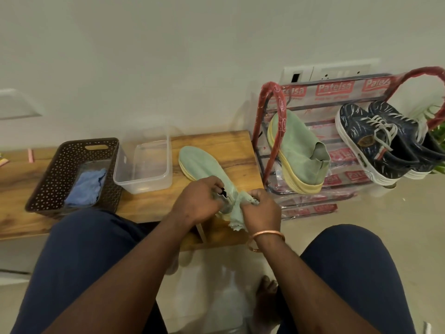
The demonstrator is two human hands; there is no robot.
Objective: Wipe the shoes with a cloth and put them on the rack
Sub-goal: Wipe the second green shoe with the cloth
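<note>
Rack (277, 97) already holds one green shoe (298, 150) and both navy sneakers (375, 141); its mate (199, 162) lies on the wooden bench (240, 150), left hand (197, 198) gripping its heel, right hand (261, 213) clutching the green cloth (234, 220) alongside, so wiping and racking appear outstanding.

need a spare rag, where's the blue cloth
In the head view the blue cloth lies inside the dark basket, left on the bench, beside the clear tub.
</note>
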